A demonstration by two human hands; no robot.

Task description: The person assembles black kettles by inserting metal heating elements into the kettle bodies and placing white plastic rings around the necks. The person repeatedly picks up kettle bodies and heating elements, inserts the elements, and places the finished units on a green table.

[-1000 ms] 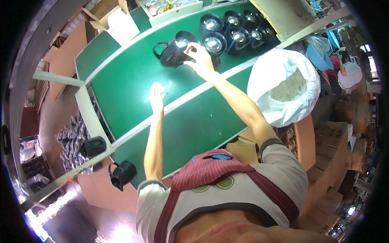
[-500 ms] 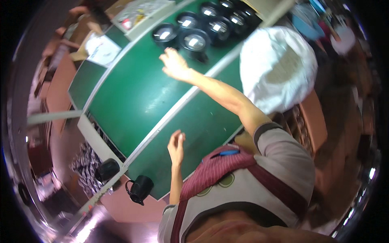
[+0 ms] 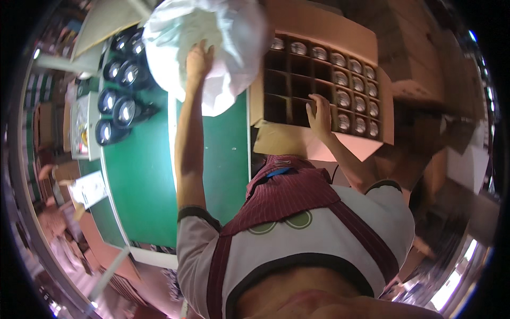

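Note:
My left hand [image 3: 199, 59] reaches to the mouth of a large white bag [image 3: 234, 69], over the pale greyish contents in it. Its fingers are apart, bent a little, and no object shows in them. My right hand [image 3: 320, 118] is over the near part of a cardboard box [image 3: 366, 143] with a divider grid. Its thumb and fingers are spread, with nothing visible between them. Round shiny tops of glass vessels [image 3: 343, 100] fill the grid's right-hand columns and its far row. The compartments by my right hand look dark.
Several glossy black, round vessels [image 3: 126, 112] stand on the far left of the green table [image 3: 141, 196]. A light rail [image 3: 172, 127] divides the tabletop. Beyond its left edge are a white tray [image 3: 85, 125] of small items and a white sheet [image 3: 89, 190]. Stacked cartons [image 3: 409, 58] rise at the right.
My view has turned right, bringing the divided box into sight. My right hand has left the black vessels and is now over the box. My left hand has moved from the table's near side to the bag.

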